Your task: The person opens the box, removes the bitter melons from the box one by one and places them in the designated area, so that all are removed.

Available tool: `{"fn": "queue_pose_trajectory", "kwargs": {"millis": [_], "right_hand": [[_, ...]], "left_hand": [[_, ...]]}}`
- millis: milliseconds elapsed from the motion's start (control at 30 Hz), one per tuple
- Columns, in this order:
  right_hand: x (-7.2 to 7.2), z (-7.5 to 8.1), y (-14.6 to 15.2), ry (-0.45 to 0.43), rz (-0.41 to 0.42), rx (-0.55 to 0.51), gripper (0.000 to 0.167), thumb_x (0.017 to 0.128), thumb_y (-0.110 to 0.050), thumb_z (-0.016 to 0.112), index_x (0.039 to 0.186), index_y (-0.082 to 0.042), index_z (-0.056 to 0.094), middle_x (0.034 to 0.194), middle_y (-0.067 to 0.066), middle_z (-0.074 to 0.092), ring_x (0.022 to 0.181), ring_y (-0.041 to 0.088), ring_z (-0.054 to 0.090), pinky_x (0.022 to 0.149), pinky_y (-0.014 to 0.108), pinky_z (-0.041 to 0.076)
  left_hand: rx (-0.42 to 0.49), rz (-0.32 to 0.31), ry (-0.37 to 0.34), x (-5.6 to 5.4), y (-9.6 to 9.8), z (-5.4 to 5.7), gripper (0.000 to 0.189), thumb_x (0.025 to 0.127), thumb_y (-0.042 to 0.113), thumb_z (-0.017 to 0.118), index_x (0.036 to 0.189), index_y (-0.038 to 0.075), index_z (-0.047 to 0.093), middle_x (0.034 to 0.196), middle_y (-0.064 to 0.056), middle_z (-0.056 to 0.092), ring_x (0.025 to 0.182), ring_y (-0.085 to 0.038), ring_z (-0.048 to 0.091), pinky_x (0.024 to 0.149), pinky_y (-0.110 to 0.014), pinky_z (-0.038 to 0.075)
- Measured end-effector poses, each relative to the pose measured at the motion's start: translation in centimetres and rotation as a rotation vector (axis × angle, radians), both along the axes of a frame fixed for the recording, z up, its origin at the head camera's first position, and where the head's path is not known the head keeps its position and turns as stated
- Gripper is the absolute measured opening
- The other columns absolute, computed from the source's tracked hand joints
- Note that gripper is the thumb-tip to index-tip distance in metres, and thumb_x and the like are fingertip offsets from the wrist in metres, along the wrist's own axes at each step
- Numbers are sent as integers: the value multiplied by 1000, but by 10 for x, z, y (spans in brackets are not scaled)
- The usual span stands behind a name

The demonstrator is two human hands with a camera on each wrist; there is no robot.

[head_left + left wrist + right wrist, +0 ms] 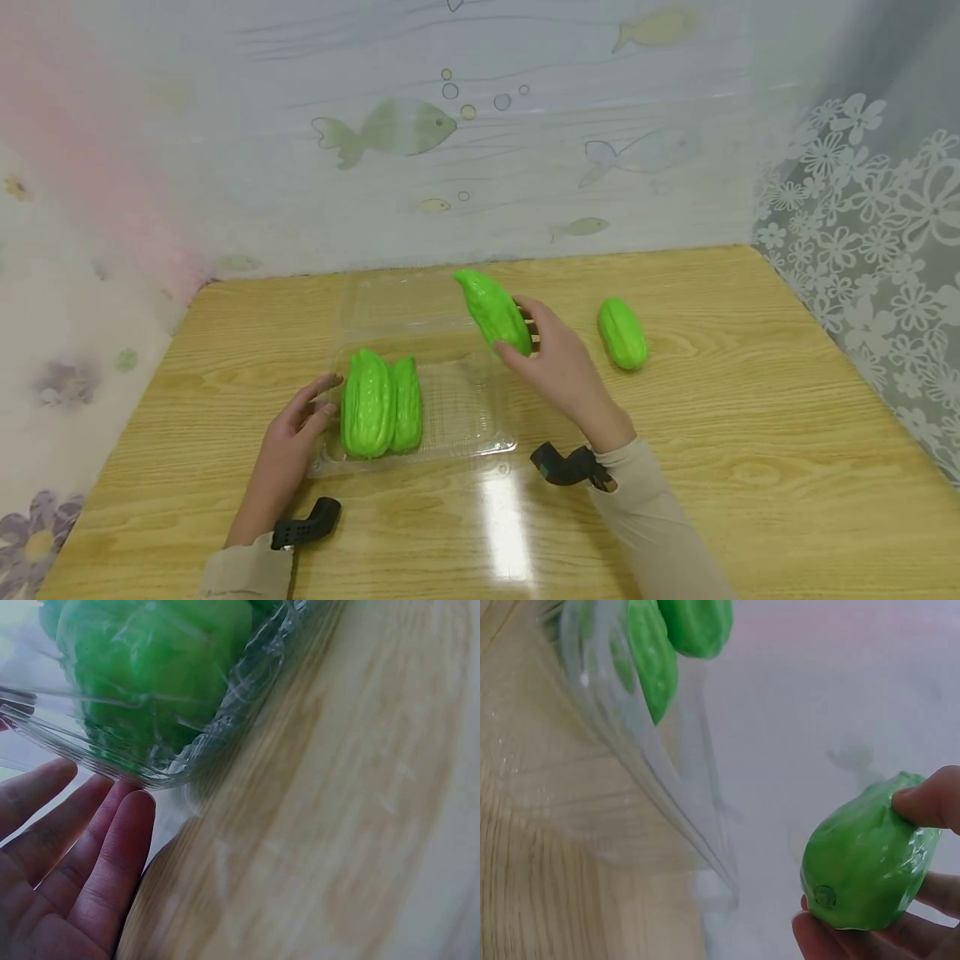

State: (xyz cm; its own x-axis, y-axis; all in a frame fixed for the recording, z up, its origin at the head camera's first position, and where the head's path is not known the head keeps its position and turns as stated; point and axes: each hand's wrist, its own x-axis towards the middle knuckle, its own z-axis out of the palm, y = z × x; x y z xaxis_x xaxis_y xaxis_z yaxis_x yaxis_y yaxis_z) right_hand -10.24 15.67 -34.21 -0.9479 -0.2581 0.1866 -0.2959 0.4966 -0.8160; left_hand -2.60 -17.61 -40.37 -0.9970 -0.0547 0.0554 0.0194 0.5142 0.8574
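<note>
My right hand [558,362] holds a glossy green imitation bitter gourd [491,310], thumb on one side and fingers on the other. It is raised above the right part of a clear plastic clamshell box [457,408], its pointed tip up and to the left. The right wrist view shows the blunt end of this gourd [862,862]. Side by side in the box's left half lie more ridged green gourds [369,404]. At the box's left wall is my left hand [300,421]; in the left wrist view its nearly straight fingers [112,877] touch the rim.
Another green gourd [622,333] lies on the wooden table [720,400], right of my right hand. The box's transparent lid [405,300] lies folded back toward the wall. A fish-patterned covering [525,175] hangs behind the table. Each wrist carries a black camera mount [562,465].
</note>
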Motion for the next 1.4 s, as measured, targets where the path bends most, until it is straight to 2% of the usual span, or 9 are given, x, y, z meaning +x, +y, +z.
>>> {"fn": "queue_pose_trajectory", "kwargs": {"millis": [267, 600, 1000, 1200, 1400], "right_hand": [[-16, -7, 3, -7, -49, -32, 62, 81, -40, 61, 131, -13, 36, 119, 3, 49, 103, 18, 50, 80, 34, 46], [-33, -12, 8, 10, -125, -60, 60, 81, -39, 63, 126, -9, 37, 116, 7, 50, 105, 20, 48, 79, 34, 45], [-51, -19, 19, 32, -219, 6, 58, 82, -42, 60, 125, -11, 37, 117, 9, 50, 106, 24, 48, 79, 38, 44], [-59, -22, 21, 3, -268, 11, 59, 81, -43, 59, 125, -10, 37, 115, 11, 51, 103, 24, 50, 75, 39, 45], [-67, -27, 22, -52, -324, 28, 58, 81, -42, 59, 125, -12, 35, 116, 13, 51, 99, 26, 52, 69, 40, 47]], "left_hand": [[2, -27, 0, -17, -8, -8, 41, 94, 33, 43, 134, 25, 40, 132, 7, 43, 110, -16, 49, 85, -18, 37], [11, -52, -7, -39, -18, -13, 41, 94, 35, 43, 134, 28, 40, 132, 7, 43, 106, -10, 51, 85, -20, 37], [-18, -69, -9, -67, -30, -22, 41, 94, 35, 43, 133, 26, 41, 131, 7, 44, 108, -10, 49, 87, -25, 37], [-11, -83, -18, -81, -37, -26, 40, 94, 35, 44, 133, 27, 42, 129, 4, 47, 103, -8, 51, 86, -29, 37], [5, -102, -18, -93, -43, -31, 41, 94, 36, 44, 133, 26, 41, 131, 7, 45, 109, -11, 49, 88, -29, 37]]}}
